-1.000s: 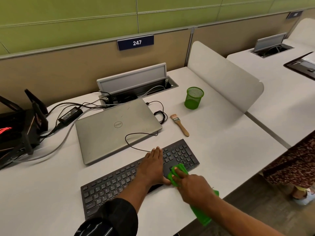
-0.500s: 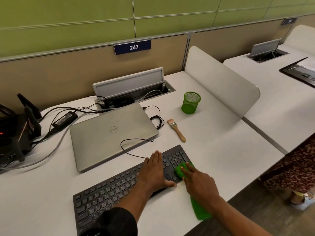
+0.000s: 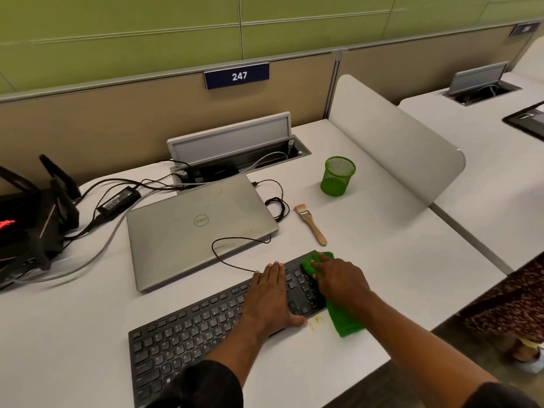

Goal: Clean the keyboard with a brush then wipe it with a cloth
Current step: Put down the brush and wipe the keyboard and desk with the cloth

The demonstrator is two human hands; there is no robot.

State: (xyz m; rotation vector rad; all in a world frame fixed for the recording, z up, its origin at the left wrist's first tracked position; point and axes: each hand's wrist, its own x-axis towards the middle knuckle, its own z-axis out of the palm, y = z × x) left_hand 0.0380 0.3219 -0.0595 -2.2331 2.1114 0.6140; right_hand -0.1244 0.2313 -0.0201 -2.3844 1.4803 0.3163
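Observation:
A black keyboard (image 3: 206, 328) lies slantwise on the white desk (image 3: 397, 260). My left hand (image 3: 270, 298) rests flat on its right half, fingers straight. My right hand (image 3: 341, 281) holds a bunched green cloth (image 3: 344, 322) and presses it onto the keyboard's far right corner. The cloth's tail trails back under my wrist onto the desk. A small wooden-handled brush (image 3: 310, 223) lies on the desk just beyond that corner, apart from both hands.
A shut silver laptop (image 3: 197, 228) lies behind the keyboard, a thin black cable looping over it. A green mesh cup (image 3: 338, 176) stands further back. Cables, a power brick (image 3: 117, 200) and a black router (image 3: 32, 213) sit left. A white divider (image 3: 394, 148) bounds the right.
My right hand has slid the cloth from the keyboard's near right edge up to its far right corner. My left hand stayed flat on the keys.

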